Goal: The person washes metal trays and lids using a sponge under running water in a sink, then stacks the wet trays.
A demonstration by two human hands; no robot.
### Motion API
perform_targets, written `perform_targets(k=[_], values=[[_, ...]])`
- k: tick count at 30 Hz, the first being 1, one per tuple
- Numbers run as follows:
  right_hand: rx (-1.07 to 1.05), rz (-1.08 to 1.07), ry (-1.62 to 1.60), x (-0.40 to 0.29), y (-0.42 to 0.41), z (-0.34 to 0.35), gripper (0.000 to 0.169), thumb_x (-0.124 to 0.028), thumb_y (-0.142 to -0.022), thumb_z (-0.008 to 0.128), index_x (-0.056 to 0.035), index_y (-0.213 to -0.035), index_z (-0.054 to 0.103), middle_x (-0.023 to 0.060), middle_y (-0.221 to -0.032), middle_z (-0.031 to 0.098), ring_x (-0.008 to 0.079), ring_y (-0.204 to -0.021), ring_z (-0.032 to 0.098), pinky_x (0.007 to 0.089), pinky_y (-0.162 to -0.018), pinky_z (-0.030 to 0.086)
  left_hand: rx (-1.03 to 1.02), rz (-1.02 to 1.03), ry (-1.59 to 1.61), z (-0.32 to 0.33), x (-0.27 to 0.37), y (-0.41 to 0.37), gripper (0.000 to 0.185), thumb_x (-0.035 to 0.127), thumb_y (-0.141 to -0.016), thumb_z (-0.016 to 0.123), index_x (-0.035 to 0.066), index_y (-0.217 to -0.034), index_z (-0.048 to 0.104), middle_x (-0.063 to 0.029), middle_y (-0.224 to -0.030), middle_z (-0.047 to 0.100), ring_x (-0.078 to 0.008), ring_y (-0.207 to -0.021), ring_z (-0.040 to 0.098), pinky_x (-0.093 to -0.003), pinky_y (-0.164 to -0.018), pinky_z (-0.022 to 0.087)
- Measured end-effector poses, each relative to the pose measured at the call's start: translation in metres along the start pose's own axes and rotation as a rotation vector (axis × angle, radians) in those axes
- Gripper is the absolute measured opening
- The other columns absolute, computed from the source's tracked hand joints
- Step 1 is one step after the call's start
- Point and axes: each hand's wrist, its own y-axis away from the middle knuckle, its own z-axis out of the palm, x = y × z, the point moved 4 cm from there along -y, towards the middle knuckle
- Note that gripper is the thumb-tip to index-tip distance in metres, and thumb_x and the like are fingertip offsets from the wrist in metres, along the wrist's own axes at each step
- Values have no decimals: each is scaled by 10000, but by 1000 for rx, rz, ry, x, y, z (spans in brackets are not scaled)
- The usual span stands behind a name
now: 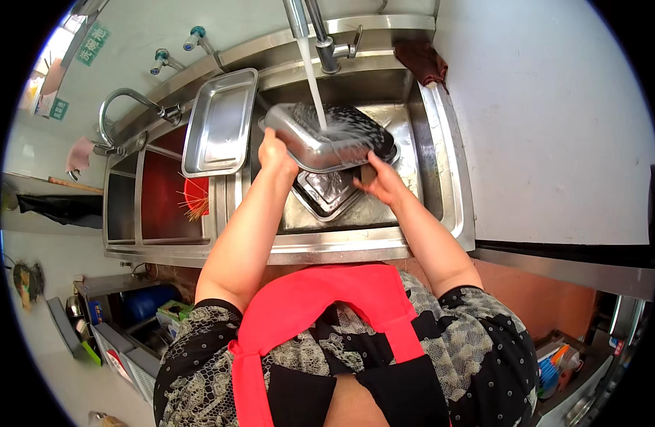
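Note:
My left hand (277, 155) grips the near left rim of a deep stainless steel pan (327, 153), which is tilted over the sink basin. At the pan's near right edge is my right hand (379, 179), with the thumb on the rim and a small brownish pad (368, 174) at the fingers. Water from the faucet (297, 21) strikes the pan and sprays across it. Beneath, partly hidden by the held pan, another rectangular metal pan (327, 200) lies in the basin (402, 213).
A shallow steel tray (219, 125) rests across the divider left of the basin. Further left, thin sticks stand in a red container (197, 195). A second curved faucet (111, 115) rises behind. A dark red cloth (423, 63) drapes over the back right corner, beside a pale wall.

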Motion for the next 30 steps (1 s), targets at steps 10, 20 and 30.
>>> perform_targets(k=[10,20,30], values=[[90,-1249,1303,-20,80,119,320,-54,-776,553,1,-1089,522,161,-1128,492,296,-1061,470,359,-909,375,-213,277,-368,42,3,19,442,398,-913,379,-5,-994,541,-75,-944,552,-170,-829,508,-303,-739,416],[-13,-1446,1359,-58,-11,190,231,-93,-763,447,-8,-913,602,149,-1037,565,362,-1036,455,420,-857,382,-510,201,-470,36,13,35,509,455,-904,365,-3,-1050,532,-100,-978,580,-166,-857,558,-297,-740,449],[330,-874,1286,-105,-84,62,354,-359,-804,501,-31,-808,634,209,-824,594,350,-776,576,389,-687,446,-530,9,-172,-14,42,21,406,367,-910,406,27,-1118,485,-75,-1051,553,-193,-922,551,-318,-828,450]])
